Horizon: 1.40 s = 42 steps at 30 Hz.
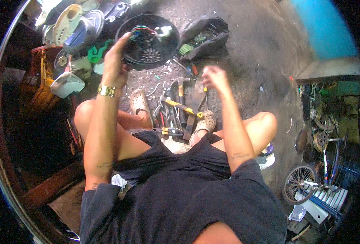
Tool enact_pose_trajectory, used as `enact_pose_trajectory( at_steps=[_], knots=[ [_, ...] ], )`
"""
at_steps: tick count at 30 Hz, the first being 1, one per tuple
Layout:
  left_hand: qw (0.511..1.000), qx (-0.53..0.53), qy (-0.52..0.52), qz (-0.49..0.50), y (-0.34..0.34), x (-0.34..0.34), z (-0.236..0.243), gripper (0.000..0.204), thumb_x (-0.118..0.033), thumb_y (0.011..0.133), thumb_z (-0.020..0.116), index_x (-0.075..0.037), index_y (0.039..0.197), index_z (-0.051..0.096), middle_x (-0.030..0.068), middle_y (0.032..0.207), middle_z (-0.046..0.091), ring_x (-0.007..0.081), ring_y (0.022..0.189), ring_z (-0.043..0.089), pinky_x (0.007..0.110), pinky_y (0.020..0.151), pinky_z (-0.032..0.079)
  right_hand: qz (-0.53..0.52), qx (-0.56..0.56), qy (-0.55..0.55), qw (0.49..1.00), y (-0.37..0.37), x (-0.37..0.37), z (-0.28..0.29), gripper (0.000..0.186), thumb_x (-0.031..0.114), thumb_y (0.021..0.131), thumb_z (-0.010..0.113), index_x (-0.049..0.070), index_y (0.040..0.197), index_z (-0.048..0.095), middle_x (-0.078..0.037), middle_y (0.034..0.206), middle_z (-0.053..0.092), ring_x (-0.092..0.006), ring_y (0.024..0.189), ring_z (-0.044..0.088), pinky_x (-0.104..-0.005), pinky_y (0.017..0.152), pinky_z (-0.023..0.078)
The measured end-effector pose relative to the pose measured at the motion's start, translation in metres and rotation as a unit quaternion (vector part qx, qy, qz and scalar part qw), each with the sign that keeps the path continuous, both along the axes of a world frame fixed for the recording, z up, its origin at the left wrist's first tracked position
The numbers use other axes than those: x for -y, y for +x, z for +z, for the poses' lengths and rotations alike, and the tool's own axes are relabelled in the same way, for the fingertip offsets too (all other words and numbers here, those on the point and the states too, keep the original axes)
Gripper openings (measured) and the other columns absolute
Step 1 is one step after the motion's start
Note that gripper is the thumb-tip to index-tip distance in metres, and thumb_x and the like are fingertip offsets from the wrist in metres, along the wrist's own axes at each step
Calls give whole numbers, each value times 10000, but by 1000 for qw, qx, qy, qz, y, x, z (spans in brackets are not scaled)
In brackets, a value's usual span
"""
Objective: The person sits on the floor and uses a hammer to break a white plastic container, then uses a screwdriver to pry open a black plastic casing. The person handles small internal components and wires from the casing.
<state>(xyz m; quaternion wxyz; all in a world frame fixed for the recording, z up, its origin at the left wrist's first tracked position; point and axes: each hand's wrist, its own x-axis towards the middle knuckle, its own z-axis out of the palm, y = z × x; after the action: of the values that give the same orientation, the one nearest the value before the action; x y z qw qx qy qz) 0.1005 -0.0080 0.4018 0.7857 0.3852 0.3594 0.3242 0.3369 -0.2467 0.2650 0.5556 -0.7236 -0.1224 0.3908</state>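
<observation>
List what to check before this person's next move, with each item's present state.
1. Left hand has the bowl: ok, it grips the rim at the left.
2. Right hand free: cannot tell, it is blurred; it is apart from the bowl.
3. Wires visible in the bowl: ok, near its upper side.
4. Wires firmly connected: cannot tell, too small.
5. Hammer out of the hands: ok, on the floor.
6. Floor between the feet clear: not ok, tools lie there.
</observation>
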Motion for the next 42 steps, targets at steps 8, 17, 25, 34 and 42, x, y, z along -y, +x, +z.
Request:
enact_pose_trajectory(
  at_steps=[8,17,25,34,42],
  knots=[
    [992,-27,74,101,-38,-25,-12,337,-254,949,634,-37,1206,658,64,1170,683,156,1049,655,298,913,509,-78,-47,-417,904,-35,81,-227,174,138,848,559,74,954,682,-129,755,685,-276,649,687,-444,568,552],
    [986,-1,83,147,-32,-19,37,329,-225,924,662,-41,1194,624,38,1168,646,148,1057,593,318,996,427,50,221,-400,888,7,71,-284,403,329,843,676,65,1144,634,-226,1054,683,-415,1022,654,-489,891,517],
    [978,27,63,195,-27,-5,53,338,-254,898,682,-44,1143,578,56,1070,644,152,965,626,300,871,495,2,351,-264,898,9,-19,-172,217,242,955,562,78,1095,532,-234,901,677,-454,858,650,-535,715,495],
    [980,27,59,190,-27,-12,51,467,-219,903,688,-9,1275,501,81,1128,629,167,1001,616,310,890,498,262,234,-258,900,-96,0,-187,358,366,862,676,57,1042,696,-243,964,693,-391,939,682,-502,831,518],
    [979,-3,60,196,-22,-28,38,514,-253,888,704,1,1290,508,70,1142,642,167,1028,619,307,940,473,46,360,-346,865,73,-90,-225,433,365,873,675,23,1134,628,-241,1122,626,-402,1118,588,-489,942,482]
  ],
)
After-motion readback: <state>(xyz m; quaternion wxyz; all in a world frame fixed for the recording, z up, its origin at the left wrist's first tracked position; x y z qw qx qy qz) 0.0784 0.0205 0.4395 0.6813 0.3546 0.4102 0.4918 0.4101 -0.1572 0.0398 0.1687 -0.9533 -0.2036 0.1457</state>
